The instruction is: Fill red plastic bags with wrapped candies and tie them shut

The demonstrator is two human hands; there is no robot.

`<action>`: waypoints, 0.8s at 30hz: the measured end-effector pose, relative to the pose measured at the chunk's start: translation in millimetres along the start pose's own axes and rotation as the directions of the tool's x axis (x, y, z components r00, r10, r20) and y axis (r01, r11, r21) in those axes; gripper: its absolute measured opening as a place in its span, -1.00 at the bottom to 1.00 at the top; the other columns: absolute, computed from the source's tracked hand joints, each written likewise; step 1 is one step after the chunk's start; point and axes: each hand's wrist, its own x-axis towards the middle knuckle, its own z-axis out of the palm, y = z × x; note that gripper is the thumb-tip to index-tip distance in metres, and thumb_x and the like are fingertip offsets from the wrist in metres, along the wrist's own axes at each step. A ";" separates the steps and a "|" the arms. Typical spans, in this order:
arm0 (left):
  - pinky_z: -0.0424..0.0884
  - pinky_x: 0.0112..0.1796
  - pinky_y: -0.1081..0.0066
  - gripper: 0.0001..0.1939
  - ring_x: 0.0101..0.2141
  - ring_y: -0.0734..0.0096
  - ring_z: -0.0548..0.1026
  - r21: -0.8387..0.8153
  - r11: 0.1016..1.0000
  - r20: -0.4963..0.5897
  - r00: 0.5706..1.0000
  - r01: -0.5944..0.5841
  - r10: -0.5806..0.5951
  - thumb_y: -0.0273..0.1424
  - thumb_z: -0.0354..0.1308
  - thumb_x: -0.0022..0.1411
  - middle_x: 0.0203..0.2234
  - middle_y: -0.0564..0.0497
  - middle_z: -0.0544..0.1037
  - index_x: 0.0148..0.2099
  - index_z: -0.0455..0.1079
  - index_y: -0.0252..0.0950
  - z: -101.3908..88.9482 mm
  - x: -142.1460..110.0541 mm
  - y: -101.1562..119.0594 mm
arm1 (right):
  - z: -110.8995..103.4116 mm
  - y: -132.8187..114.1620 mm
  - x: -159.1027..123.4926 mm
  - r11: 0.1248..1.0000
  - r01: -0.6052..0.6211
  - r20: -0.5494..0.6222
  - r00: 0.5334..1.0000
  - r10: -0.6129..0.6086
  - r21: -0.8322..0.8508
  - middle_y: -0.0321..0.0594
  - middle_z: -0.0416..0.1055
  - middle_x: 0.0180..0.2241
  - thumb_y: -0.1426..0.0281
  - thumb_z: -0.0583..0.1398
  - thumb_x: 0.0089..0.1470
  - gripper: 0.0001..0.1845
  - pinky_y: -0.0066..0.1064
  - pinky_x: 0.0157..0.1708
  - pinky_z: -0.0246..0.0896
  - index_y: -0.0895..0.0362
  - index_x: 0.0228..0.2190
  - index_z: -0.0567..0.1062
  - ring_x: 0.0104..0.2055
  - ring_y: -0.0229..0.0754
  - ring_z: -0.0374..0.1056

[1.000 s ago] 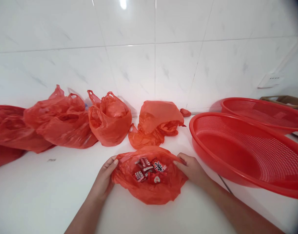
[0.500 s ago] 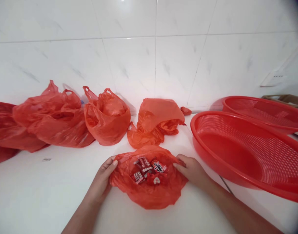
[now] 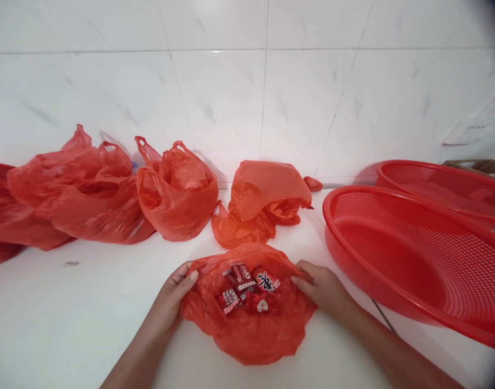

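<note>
A thin red plastic bag (image 3: 255,340) lies spread open on the white surface in front of me. Inside it rest several small wrapped packets (image 3: 241,273), red and dark red with white and black print. My left hand (image 3: 176,294) pinches the bag's left rim between thumb and fingers. On the opposite side, my right hand (image 3: 322,286) grips the right rim the same way, thumb on top. The bag's folds hide some of my fingertips.
Behind the bag sit a crumpled red bag (image 3: 267,194), a full red bag (image 3: 178,200) and more bulging red bags (image 3: 89,200) along the tiled wall (image 3: 215,108). To the right, a red perforated basket (image 3: 385,270) stands before a second red basket (image 3: 445,183).
The view has shifted slightly. Both hands still hold the bag's rim, and its mouth is spread a little wider, with the near edge lower in the picture.
</note>
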 end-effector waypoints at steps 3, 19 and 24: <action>0.46 -0.29 0.35 -0.67 -0.28 0.18 0.58 -0.004 1.000 -0.016 1.000 -0.003 0.003 -0.29 0.25 0.12 -0.21 -0.09 0.61 -0.05 0.43 -0.25 2.4 -1.5 0.7 | -1.0 -1.8 0.3 1.000 -0.005 0.003 1.000 0.005 0.003 -0.42 0.26 -0.57 0.27 0.08 0.05 -0.80 -0.49 -0.51 0.00 0.08 -0.53 0.24 -0.50 -0.28 0.18; 0.46 -0.36 0.34 -0.70 -0.38 0.17 0.59 0.027 1.000 -0.052 0.998 -0.015 0.017 -0.27 0.27 0.08 -0.27 -0.09 0.63 -0.14 0.47 -0.26 5.7 -3.1 1.2 | -0.6 -2.3 -0.6 1.000 0.004 0.001 1.000 -0.004 0.003 -0.41 0.28 -0.56 0.26 0.07 0.07 -0.80 -0.49 -0.50 0.02 0.08 -0.51 0.28 -0.50 -0.28 0.20; 0.46 -0.37 0.37 -0.70 -0.38 0.18 0.59 0.039 0.999 -0.050 0.999 -0.012 0.014 -0.26 0.29 0.05 -0.30 -0.10 0.63 -0.17 0.48 -0.27 5.5 -2.7 1.7 | -0.2 -1.4 -0.4 1.000 0.012 -0.009 1.000 -0.012 0.010 -0.41 0.27 -0.58 0.26 0.07 0.07 -0.79 -0.49 -0.52 0.01 0.08 -0.52 0.26 -0.51 -0.28 0.19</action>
